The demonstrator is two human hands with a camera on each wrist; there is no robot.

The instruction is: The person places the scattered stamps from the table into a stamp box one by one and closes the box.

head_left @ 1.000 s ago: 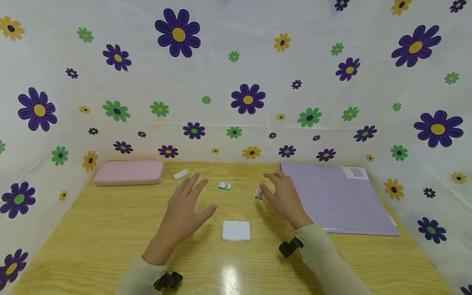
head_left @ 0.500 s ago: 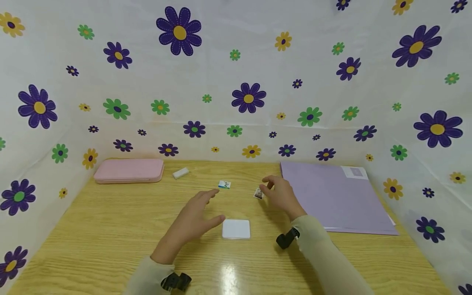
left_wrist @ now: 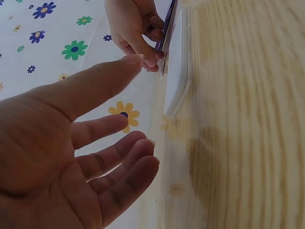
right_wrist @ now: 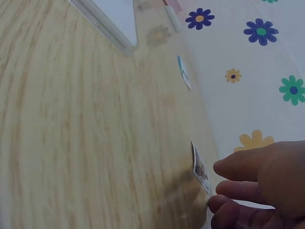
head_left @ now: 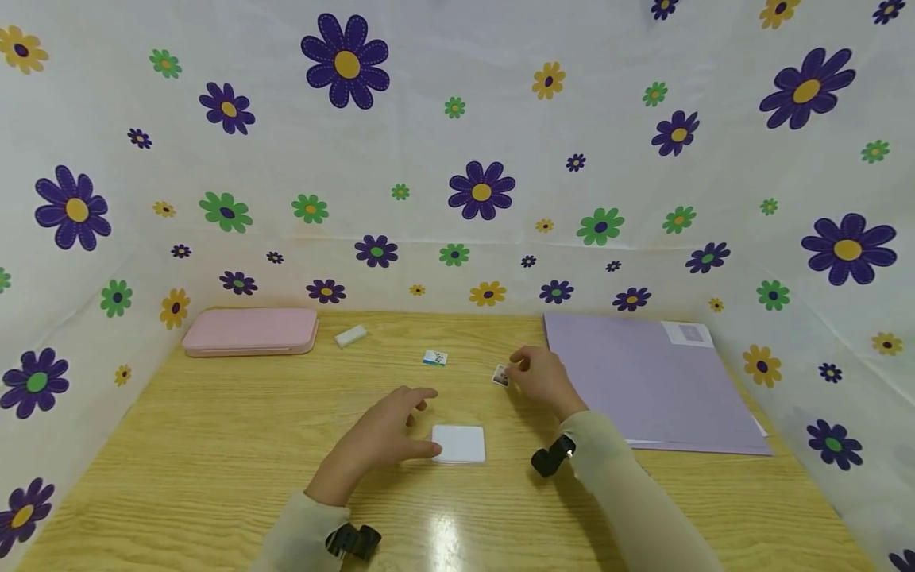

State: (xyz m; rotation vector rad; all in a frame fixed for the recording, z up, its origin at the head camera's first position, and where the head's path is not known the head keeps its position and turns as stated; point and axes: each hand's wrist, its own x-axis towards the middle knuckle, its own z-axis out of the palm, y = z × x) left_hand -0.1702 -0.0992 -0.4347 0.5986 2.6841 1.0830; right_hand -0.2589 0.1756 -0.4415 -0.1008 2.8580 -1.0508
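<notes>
My left hand (head_left: 379,437) is over the table with fingers spread, its thumb by the left edge of a flat white rectangular case (head_left: 458,443). Seen from the left wrist, the left palm (left_wrist: 57,157) holds nothing and the case's pale edge (left_wrist: 178,62) lies beyond the thumb. My right hand (head_left: 543,380), fingers bent, is at a small photo card (head_left: 500,376). In the right wrist view the photo card (right_wrist: 200,169) lies on the table, with the thumb (right_wrist: 238,164) close beside its edge and a slight gap visible.
A small blue-and-white card (head_left: 435,357) lies behind the white case. Farther left are a white eraser-like block (head_left: 350,336) and a pink case (head_left: 250,332). A large purple folder (head_left: 658,389) covers the table's right side. Flower-printed cloth (head_left: 415,143) encloses the back and sides.
My left hand has come lower and to the right, its thumb reaching the white case's edge. The right hand has lowered slightly toward the photo card, fingers bending more.
</notes>
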